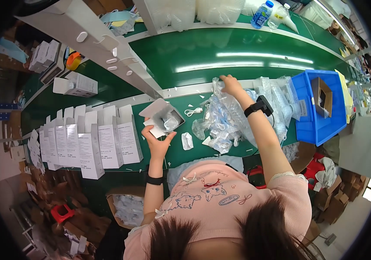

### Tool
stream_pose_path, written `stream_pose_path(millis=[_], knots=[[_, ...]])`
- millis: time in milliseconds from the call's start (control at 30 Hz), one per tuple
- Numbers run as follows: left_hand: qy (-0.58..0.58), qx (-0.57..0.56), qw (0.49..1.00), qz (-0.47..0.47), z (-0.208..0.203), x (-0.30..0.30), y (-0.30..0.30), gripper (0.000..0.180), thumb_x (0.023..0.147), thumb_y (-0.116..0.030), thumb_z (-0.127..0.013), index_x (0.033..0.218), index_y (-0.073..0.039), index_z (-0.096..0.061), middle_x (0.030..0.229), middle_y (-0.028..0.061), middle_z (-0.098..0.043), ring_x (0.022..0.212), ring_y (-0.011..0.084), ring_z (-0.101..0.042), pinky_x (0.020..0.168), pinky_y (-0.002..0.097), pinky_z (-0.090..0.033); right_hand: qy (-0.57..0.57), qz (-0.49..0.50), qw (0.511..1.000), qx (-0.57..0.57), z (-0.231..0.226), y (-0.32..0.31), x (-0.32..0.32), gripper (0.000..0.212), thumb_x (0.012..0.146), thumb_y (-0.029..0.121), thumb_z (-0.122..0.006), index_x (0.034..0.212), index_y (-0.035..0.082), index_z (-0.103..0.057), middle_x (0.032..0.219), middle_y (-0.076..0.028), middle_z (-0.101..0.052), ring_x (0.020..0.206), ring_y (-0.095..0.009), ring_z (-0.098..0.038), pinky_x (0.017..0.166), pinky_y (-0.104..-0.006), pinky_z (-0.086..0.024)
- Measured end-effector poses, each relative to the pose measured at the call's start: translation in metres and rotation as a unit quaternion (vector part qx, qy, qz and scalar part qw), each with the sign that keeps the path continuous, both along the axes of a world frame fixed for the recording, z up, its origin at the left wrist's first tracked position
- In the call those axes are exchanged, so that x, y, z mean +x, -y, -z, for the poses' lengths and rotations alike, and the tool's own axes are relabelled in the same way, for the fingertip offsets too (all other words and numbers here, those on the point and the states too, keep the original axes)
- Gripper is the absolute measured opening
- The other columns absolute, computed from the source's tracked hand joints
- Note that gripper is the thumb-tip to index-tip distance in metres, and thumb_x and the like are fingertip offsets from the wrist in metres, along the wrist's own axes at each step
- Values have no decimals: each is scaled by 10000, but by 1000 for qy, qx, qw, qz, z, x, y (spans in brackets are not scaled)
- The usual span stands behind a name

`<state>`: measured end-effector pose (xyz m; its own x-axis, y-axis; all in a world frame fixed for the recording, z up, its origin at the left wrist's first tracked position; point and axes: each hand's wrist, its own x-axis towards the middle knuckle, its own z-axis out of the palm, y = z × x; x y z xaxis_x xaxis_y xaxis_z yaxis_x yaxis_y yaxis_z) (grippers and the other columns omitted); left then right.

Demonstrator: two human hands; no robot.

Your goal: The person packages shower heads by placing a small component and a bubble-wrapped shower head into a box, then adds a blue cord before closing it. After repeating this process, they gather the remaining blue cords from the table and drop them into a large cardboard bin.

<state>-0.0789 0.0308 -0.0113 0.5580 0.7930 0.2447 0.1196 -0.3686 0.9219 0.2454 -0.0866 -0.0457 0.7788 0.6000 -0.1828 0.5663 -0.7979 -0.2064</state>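
Observation:
My left hand (pixel 157 141) grips a small white box (pixel 156 109) at its near side, thumb and fingers spread around it. The box stands open at the top, and something in clear wrapping (pixel 169 123) lies inside; its kind is hard to make out. Farther right, my right hand (pixel 233 87) has its fingers closed on the far end of a clear plastic bag (pixel 218 90). That bag lies over a heap of small bagged white cables (pixel 222 123). Between the box and the heap rest a loose white cable (pixel 193 112) and a small white packet (pixel 187 141).
A row of upright white boxes (pixel 91 151) with raised flaps lines the left of the green bench. More clear bags (pixel 276 102) lie right of the heap, beside a blue bin (pixel 313 123) holding a cardboard box (pixel 321 97). A metal post (pixel 103 47) rises at the back left.

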Motion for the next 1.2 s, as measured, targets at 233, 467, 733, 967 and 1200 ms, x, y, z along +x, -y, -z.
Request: stream_pose_path(millis=[233, 467, 733, 967, 1200], knots=[[-113, 112, 987, 15, -64, 11, -3, 436, 624, -75, -732, 994, -51, -502, 1310, 182, -277, 1114, 313, -404, 895, 352, -364, -171, -107, 959, 197, 3, 19, 12, 220, 672, 43, -643, 876, 61, -562, 848, -129, -577, 738, -218, -583, 639, -302, -473], [-110, 75, 991, -18, -70, 15, -8, 161, 630, -57, -708, 720, 5, -590, 1084, 154, -498, 812, 206, -518, 693, 270, -411, -186, -30, 825, 532, -91, 18, -40, 196, 719, -36, -577, 904, 27, -571, 816, -118, -607, 733, -184, -592, 621, -259, -476], [-98, -32, 992, -66, -62, 19, -27, 165, 630, -40, -699, 686, 36, -564, 874, 118, -609, 580, 132, -525, 487, 235, -402, -156, -380, 745, 525, -135, -37, -145, 202, 668, -63, -559, 848, 14, -607, 864, -74, -613, 739, -225, -603, 645, -271, -492], [-64, -51, 995, -61, -50, 15, -32, 153, 645, -40, -692, 703, 31, -570, 890, 140, -599, 716, 148, -557, 542, 235, -428, 41, -561, 795, 226, -127, -47, -163, 318, 648, 183, -670, 924, 40, -607, 1079, -104, -517, 1097, -283, -426, 906, -442, -367], [-36, 89, 987, -129, -35, -30, -53, 572, 700, -53, -643, 1205, -24, -377, 1268, 176, -363, 1174, 290, -356, 946, 404, -314, -108, -425, 797, 415, -86, -39, -138, 713, 622, 257, -719, 1237, 88, -401, 1261, -137, -378, 1211, -331, -291, 980, -469, -272]])
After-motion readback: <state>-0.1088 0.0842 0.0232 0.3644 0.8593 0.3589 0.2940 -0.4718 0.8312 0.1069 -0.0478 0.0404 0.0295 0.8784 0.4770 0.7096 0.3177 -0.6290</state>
